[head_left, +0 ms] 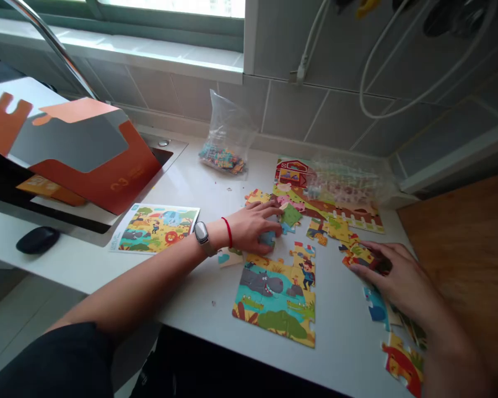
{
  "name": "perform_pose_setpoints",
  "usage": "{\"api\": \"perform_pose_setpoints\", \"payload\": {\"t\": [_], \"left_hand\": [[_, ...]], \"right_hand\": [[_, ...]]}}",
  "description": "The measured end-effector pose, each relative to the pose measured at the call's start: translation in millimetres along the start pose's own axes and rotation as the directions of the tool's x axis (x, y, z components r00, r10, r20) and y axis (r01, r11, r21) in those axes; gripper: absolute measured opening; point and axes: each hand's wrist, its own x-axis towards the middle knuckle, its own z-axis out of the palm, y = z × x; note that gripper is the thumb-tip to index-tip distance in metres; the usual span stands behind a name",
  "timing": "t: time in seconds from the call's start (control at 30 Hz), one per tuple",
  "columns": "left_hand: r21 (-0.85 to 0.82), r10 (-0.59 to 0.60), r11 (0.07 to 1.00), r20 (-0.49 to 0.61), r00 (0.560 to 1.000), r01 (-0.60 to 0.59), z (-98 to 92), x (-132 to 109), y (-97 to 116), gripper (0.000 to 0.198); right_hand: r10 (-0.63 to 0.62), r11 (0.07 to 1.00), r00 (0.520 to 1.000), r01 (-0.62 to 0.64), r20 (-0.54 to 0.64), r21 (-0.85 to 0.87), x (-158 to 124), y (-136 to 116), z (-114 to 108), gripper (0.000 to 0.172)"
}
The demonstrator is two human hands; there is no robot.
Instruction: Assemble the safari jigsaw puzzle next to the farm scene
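Note:
My left hand [253, 224], with a watch and red cord at its wrist, reaches over loose puzzle pieces with its fingers spread. A green puzzle piece [291, 214] lies at its fingertips, and a blue piece [268, 238] shows between thumb and forefinger. Just below is a partly joined puzzle [274, 298] with a hippo, crocodiles and a small figure. On the right, my right hand [394, 271] pinches a yellow and red puzzle piece [359, 255] between thumb and fingers; how many pieces it holds is hidden. A lion piece [403, 362] and a blue piece [375, 304] lie near that wrist.
A picture card [157, 228] lies left of my forearm. Behind stand a clear bag of pieces [224, 157] and a farm puzzle [290, 171] with bubble wrap [348, 182] on it. An open orange box [95, 160] and a black mouse [37, 240] are at left.

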Motion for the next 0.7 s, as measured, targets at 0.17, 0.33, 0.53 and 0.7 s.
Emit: {"api": "perform_pose_setpoints", "payload": {"t": [0.17, 0.33, 0.53, 0.7], "left_hand": [[0.029, 0.001, 1.000, -0.024, 1.000, 0.000, -4.6, 1, -2, 0.027], [0.051, -0.065, 0.997, 0.038, 0.997, 0.063, -13.1, -1, -4, 0.021], [0.075, -0.124, 0.990, 0.081, 0.989, 0.118, -20.5, -5, -7, 0.020], [0.127, -0.202, 0.973, 0.076, 0.976, 0.192, -26.3, -9, -21, 0.022]], "right_hand": [[0.079, 0.979, 0.991, -0.056, -0.111, 0.196, 1, -23, -4, 0.041], [0.105, 0.957, 0.974, -0.045, -0.199, 0.286, 1, -33, -2, 0.031], [0.166, 0.931, 0.955, -0.071, -0.244, 0.358, 1, -37, 4, 0.028], [0.188, 0.913, 0.928, -0.043, -0.323, 0.406, 4, -37, 6, 0.034]]}}
